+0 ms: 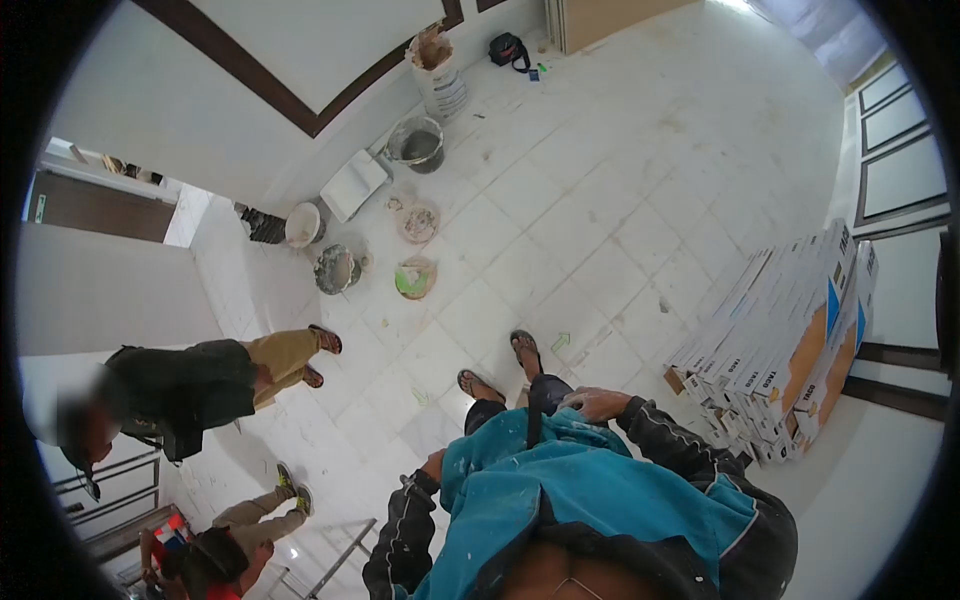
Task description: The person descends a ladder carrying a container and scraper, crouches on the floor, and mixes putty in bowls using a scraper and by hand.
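My right hand (597, 403) rests at my waist beside the hem of my teal jacket (610, 480), its fingers loosely extended and nothing visible in them. Close to it a dark strap (535, 415) hangs down the front of the jacket. My left hand (435, 463) is at my other side, against the jacket; its fingers are hidden by the cloth. Both sleeves are black with light piping. Below, my feet in sandals (523, 352) stand on the pale tiled floor (590, 280).
Stacked long cartons (765, 350) stand at right. Along the wall are a bucket (417, 145), another bucket (338, 268), a torn sack (437, 75) and round basins (416, 277). One person (190, 385) stands left, another (230, 550) lower left, near a metal frame (345, 558).
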`<state>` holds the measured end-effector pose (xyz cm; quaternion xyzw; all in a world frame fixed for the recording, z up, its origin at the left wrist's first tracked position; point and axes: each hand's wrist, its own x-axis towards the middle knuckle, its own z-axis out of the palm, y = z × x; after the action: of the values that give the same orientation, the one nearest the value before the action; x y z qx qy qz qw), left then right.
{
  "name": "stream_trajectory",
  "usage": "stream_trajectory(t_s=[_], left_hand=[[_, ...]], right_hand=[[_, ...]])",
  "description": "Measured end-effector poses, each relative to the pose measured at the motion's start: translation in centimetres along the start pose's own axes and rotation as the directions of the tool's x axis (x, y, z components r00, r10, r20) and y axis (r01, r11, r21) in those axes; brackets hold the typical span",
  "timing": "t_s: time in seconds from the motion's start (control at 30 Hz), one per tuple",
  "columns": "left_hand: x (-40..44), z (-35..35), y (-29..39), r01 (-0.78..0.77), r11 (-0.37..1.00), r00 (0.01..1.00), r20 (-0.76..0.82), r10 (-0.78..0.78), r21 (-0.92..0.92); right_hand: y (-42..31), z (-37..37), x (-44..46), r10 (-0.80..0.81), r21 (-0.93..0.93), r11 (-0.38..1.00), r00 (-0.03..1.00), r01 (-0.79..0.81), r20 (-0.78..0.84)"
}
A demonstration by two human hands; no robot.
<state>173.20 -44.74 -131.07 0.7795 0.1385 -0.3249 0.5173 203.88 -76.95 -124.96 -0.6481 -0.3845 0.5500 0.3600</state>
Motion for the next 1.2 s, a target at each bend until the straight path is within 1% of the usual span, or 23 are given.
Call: stream_trajectory(t_s=[0.03, 0.07, 0.1, 0.17, 0.2, 0.27, 0.37, 0.4, 0.47, 0.5, 0.6, 0.67, 0.7, 0.77, 0.83, 0.9, 0.93, 1.0, 1.03, 1.1, 1.13, 1.17, 1.2], left_hand=[[0.6, 0.3, -2.4, -0.058, 0.988, 0.998, -0.019, 0.055, -0.143], [0.2, -0.5, -1.6, -0.030, 0.999, 0.999, 0.044, 0.028, 0.035], [0.1, -0.5, -0.9, -0.026, 0.999, 0.998, 0.063, 0.023, 0.047], [0.4, -0.7, 0.2, -0.041, 0.998, 0.996, 0.080, 0.044, -0.044], [0.5, -0.8, 0.7, -0.046, 0.995, 0.995, 0.085, 0.054, -0.093], [0.8, -0.9, 1.5, -0.057, 0.983, 0.993, 0.090, 0.073, -0.174], [1.2, -0.7, 1.0, -0.064, 0.955, 0.991, 0.091, 0.094, -0.289], [1.4, -0.6, 0.7, -0.063, 0.941, 0.991, 0.094, 0.099, -0.333], [1.7, -0.3, 0.1, -0.050, 0.901, 0.989, 0.103, 0.105, -0.432], [1.8, -0.3, -0.2, -0.045, 0.877, 0.988, 0.108, 0.110, -0.478], [1.1, -2.3, 3.2, -0.059, 0.840, 0.985, 0.107, 0.138, -0.539], [-0.8, -4.7, 8.3, -0.089, 0.840, 0.980, 0.106, 0.171, -0.535], [-1.1, -4.3, 7.2, -0.093, 0.842, 0.979, 0.106, 0.175, -0.531], [-1.8, -2.8, 4.0, -0.062, 0.765, 0.996, 0.004, 0.084, -0.641], [-0.8, -3.3, 2.6, -0.076, 0.761, 0.996, -0.011, 0.091, -0.644], [0.1, -3.5, 1.6, -0.095, 0.742, 0.995, -0.039, 0.092, -0.663], [0.2, -3.2, 1.1, -0.104, 0.728, 0.994, -0.057, 0.090, -0.678], [-0.1, -3.2, 0.5, -0.125, 0.700, 0.992, -0.099, 0.078, -0.703], [-0.7, -3.1, 0.1, -0.128, 0.695, 0.992, -0.108, 0.072, -0.707], [-1.6, -4.1, 1.2, -0.045, 0.927, 0.986, -0.166, -0.019, -0.372], [-2.3, -4.2, 2.6, 0.098, 0.750, 0.944, -0.177, -0.278, -0.655], [-2.3, -3.6, 0.5, 0.090, 0.748, 0.942, -0.187, -0.278, -0.658], [-2.2, -2.3, -3.3, -0.098, 0.422, 0.982, -0.158, -0.108, -0.901]], right_hand=[[-1.3, -0.2, 0.1, 0.043, -0.154, 0.987, 0.998, -0.050, -0.047], [-1.3, -0.4, 0.7, 0.139, -0.045, 0.990, 0.989, -0.137, 0.045], [-1.2, -0.4, 1.0, 0.142, -0.046, 0.989, 0.989, -0.141, 0.034], [-1.0, -0.1, 1.4, -0.057, -0.047, 0.997, 0.993, 0.062, 0.106], [-0.9, 0.2, 1.6, -0.056, -0.048, 0.997, 0.993, 0.061, 0.104], [-0.8, 0.9, 1.8, 0.008, -0.321, 0.947, 0.999, 0.008, 0.048], [-6.0, -1.1, 1.5, 0.202, -0.345, 0.927, 0.972, -0.149, 0.123], [-5.7, -1.3, 1.9, 0.199, -0.351, 0.925, 0.972, -0.145, 0.124], [-5.0, -1.3, 2.6, 0.291, -0.193, 0.952, 0.906, -0.240, 0.308], [-5.1, -1.5, 2.8, 0.289, -0.197, 0.951, 0.907, -0.236, 0.307], [-5.7, -2.1, 3.3, 0.223, -0.171, 0.971, 0.882, -0.166, 0.414], [-5.7, -1.8, 2.0, 0.044, -0.272, 0.962, 0.979, 0.012, 0.199], [-3.8, -1.5, 2.4, 0.043, -0.275, 0.961, 0.980, 0.012, 0.193], [1.3, -0.7, 4.3, -0.360, 0.105, 0.932, 0.854, 0.347, 0.375], [-0.8, -0.9, 3.6, -0.289, 0.077, 0.957, 0.880, 0.281, 0.378], [-1.4, 0.1, 3.4, -0.170, 0.272, 0.953, 0.978, 0.132, 0.122], [-1.6, -0.2, 3.1, -0.168, 0.265, 0.956, 0.977, 0.128, 0.132], [-4.7, -1.7, 2.8, 0.135, 0.320, 0.938, 0.991, -0.134, 0.019], [-2.8, -1.4, 3.3, 0.133, 0.315, 0.939, 0.991, -0.135, 0.029], [0.8, -1.8, 4.6, 0.068, -0.221, 0.972, 0.996, -0.078, -0.049], [1.1, -2.0, 4.2, 0.163, -0.179, 0.972, 0.986, -0.155, 0.031], [0.9, -2.1, 4.3, 0.158, -0.189, 0.971, 0.987, -0.149, 0.036], [1.0, -2.0, 4.1, 0.151, -0.114, 0.982, 0.988, -0.154, -0.032]])
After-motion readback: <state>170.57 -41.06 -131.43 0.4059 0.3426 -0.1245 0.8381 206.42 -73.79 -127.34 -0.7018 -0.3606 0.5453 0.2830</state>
